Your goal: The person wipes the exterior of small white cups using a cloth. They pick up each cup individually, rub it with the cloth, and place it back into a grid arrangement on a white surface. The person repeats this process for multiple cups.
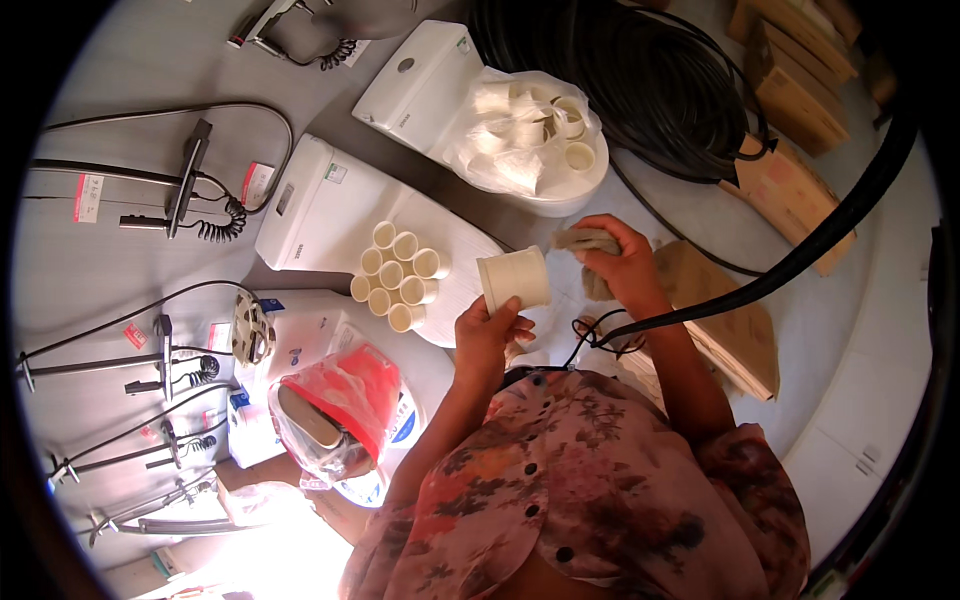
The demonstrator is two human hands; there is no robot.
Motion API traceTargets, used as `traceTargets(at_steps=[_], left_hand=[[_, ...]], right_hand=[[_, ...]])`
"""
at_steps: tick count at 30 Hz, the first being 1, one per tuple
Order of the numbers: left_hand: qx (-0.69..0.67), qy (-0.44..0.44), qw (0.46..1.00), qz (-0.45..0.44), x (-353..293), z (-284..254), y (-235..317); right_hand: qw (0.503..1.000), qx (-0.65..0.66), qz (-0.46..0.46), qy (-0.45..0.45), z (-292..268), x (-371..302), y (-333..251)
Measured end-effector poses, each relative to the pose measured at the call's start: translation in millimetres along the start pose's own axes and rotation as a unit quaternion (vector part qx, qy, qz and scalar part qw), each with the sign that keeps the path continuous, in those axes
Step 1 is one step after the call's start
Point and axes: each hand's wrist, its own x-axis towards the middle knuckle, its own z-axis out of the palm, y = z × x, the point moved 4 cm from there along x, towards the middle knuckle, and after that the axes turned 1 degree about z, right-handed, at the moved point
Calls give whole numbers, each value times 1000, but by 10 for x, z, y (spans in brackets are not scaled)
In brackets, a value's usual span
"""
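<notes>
My left hand (482,338) grips a cream plastic pipe coupling (516,276) near its lower end, thumb pressed on its outside. A little to the right, my right hand (630,262) is closed on a grey-beige cloth (585,241), part of which hangs below the fingers. The cloth and the coupling are apart. Several similar pipe couplings (387,272) stand upright in a cluster to the left, on the lid of a white toilet (455,225). Farther off, an open clear plastic bag (462,150) full of more couplings lies on a second white toilet (425,80).
A big coil of black hose (640,90) lies at the back right, beside cardboard boxes (795,85). Flattened cardboard (735,335) rests right of my right arm. A red bag (365,395) sits on another toilet at left. Shower fittings (185,180) line the grey wall.
</notes>
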Motion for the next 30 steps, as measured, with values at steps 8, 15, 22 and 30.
traceTargets(at_steps=[8, 15, 22, 30], left_hand=[[141, -17, 989, 30, 28, 61, 35], [179, -63, 981, 50, -21, -58, -82], [5, -29, 999, 17, -107, -88, 113], [-167, -71, 980, 84, -312, -140, 522]], right_hand=[[945, -275, -153, -95, 560, -55, -165], [975, -206, -30, -79, 434, 149, 56], [994, -64, -80, -30, 434, 80, -156], [996, 7, -4, -88, 498, -120, -418]])
